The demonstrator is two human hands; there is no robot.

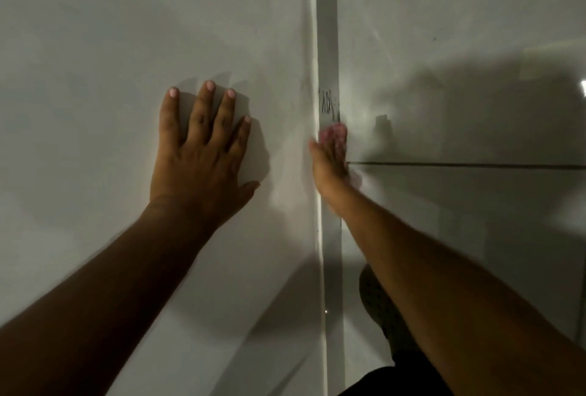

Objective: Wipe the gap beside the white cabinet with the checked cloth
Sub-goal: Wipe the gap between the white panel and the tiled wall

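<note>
The white cabinet fills the left half of the view, and my left hand lies flat against its side with the fingers spread and nothing in it. A narrow grey gap runs top to bottom beside the cabinet's edge. My right hand reaches edge-on into this gap. At its fingertips is a blurred pinkish bit of the checked cloth, pressed into the gap; most of the cloth is hidden by the hand. Dark scribble marks sit in the gap just above the cloth.
Glossy pale tiles lie right of the gap, crossed by a dark grout line. My dark-clothed leg and shoe show below my right forearm. Shadows of my arms fall on both surfaces.
</note>
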